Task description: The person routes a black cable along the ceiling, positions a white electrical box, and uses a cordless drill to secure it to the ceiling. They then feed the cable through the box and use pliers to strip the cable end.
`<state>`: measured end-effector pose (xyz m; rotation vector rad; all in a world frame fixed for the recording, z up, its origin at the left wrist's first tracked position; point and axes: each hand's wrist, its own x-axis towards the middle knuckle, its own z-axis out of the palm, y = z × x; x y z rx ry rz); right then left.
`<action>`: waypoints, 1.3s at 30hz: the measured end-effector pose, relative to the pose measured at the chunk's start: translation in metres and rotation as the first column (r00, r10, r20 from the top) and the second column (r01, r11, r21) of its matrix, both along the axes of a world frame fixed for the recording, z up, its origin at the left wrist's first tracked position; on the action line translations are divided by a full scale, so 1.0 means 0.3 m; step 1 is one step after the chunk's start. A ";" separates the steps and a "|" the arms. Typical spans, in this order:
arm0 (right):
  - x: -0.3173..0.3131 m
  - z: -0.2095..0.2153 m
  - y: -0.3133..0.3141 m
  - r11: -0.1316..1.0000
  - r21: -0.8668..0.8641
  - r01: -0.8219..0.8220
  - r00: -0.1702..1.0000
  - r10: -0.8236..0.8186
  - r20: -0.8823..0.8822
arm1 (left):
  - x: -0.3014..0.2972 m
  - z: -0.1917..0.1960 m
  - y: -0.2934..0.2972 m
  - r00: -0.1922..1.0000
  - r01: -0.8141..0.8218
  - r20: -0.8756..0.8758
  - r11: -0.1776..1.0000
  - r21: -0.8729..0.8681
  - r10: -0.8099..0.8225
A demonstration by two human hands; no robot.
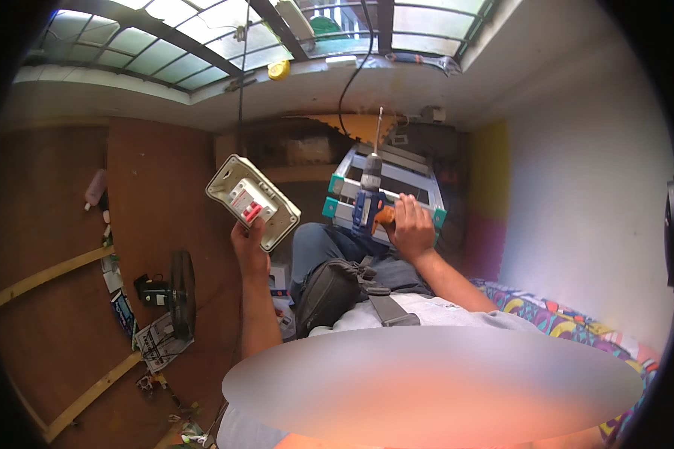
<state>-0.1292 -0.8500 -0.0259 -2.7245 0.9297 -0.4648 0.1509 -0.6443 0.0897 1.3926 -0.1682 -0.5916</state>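
Observation:
My left hand (250, 245) grips the lower edge of a pale rectangular electrical box (276, 204), its open side up and tilted. Inside the box sits a white circuit breaker (242, 196) with a red switch lever, and my thumb is close to that lever. My right hand (413, 228) is closed at the orange part of a blue and black cordless drill (366, 200). A long bit (380, 129) points away from me out of the drill's chuck. Part of the drill's handle is hidden by my fingers.
Beyond my knees stands a metal stepladder (416, 178) with green corner caps, right under the drill. A barred window (269, 37) has a sill with a yellow tape measure (278, 69). Black cable (344, 96) hangs down. A dark fan (181, 295) stands left; patterned fabric (532, 303) lies right.

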 end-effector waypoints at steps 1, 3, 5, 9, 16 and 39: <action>0.001 -0.005 0.001 1.000 -0.030 -0.007 1.000 0.007 -0.002 | 0.017 0.015 -0.049 1.000 0.013 -0.004 1.000 -0.022 -0.013; 0.001 -0.019 0.008 0.999 -0.051 -0.007 1.000 0.006 -0.019 | 0.039 0.033 -0.157 1.000 0.010 0.000 0.998 -0.054 -0.010; -0.003 -0.031 0.007 0.997 -0.075 -0.025 0.999 0.022 -0.033 | 0.080 0.079 -0.281 0.994 0.106 -0.011 0.992 -0.068 -0.107; -0.015 -0.040 -0.002 0.999 -0.049 -0.017 0.998 0.015 -0.054 | 0.091 0.311 -0.424 0.974 0.228 0.022 0.972 -0.058 -0.227; -0.011 0.027 -0.008 0.946 0.320 0.058 0.972 0.020 -0.235 | 0.101 0.797 -0.370 0.955 0.275 0.081 0.955 0.114 -0.285; 0.165 -0.028 -0.361 0.637 0.188 -0.748 0.475 0.711 -0.518 | -0.095 1.000 -0.240 0.997 0.060 0.027 0.982 0.180 -0.066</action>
